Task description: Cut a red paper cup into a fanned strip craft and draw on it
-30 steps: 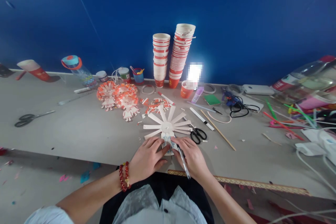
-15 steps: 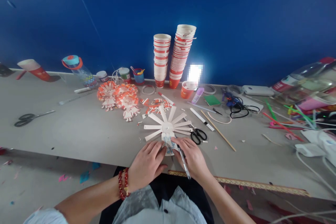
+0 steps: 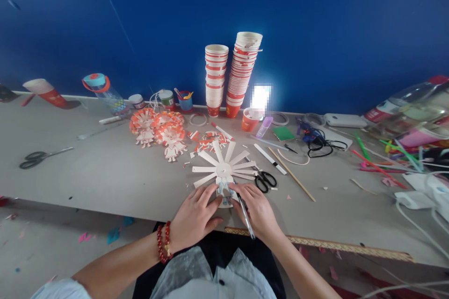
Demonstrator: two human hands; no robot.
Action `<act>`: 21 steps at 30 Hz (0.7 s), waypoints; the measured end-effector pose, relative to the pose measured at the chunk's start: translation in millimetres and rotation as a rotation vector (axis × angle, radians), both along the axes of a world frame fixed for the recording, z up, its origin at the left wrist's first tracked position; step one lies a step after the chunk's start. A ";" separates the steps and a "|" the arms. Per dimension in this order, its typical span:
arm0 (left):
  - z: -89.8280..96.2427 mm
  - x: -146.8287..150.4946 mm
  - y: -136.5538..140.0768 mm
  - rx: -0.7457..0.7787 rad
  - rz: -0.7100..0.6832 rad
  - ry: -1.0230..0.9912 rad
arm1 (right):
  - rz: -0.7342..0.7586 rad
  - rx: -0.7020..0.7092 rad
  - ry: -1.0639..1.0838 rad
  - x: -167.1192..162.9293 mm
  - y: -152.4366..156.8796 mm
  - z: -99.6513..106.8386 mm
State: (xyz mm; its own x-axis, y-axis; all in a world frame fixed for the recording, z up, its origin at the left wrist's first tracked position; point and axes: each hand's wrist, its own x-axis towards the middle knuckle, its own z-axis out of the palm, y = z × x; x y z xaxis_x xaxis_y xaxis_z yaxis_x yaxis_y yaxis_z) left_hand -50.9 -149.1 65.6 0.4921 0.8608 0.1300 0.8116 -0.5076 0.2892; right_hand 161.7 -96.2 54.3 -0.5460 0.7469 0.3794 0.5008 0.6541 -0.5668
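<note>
A white paper cutout (image 3: 223,170), with strips fanned out around its centre, lies on the table in front of me. On its lower flap is a figure drawn in blue (image 3: 225,192). My left hand (image 3: 197,210) rests beside the flap, fingers spread and fingertips at its left edge. A pen (image 3: 245,215) with a dark and silver barrel slants through my right hand (image 3: 257,208), its tip end pointing toward the flap. My right fingers touch the flap's right side. Black-handled scissors (image 3: 265,181) lie just beyond my right hand, partly under the paper strips.
Finished orange-and-white paper figures (image 3: 171,142) lie at the left, near paper scraps (image 3: 212,142). Two tall paper cup stacks (image 3: 216,79) stand by the blue wall. A wooden stick (image 3: 292,175), cables (image 3: 317,140) and bottles (image 3: 396,105) are on the right; other scissors (image 3: 38,156) lie far left.
My left hand has shifted slightly, its fingertips a little farther up and left, showing more of the blue drawing. My right hand and the pen look almost unmoved.
</note>
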 end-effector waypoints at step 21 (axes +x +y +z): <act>3.8 1.4 4.7 -0.040 0.056 -0.241 | 0.008 -0.022 -0.017 2.6 0.7 -1.1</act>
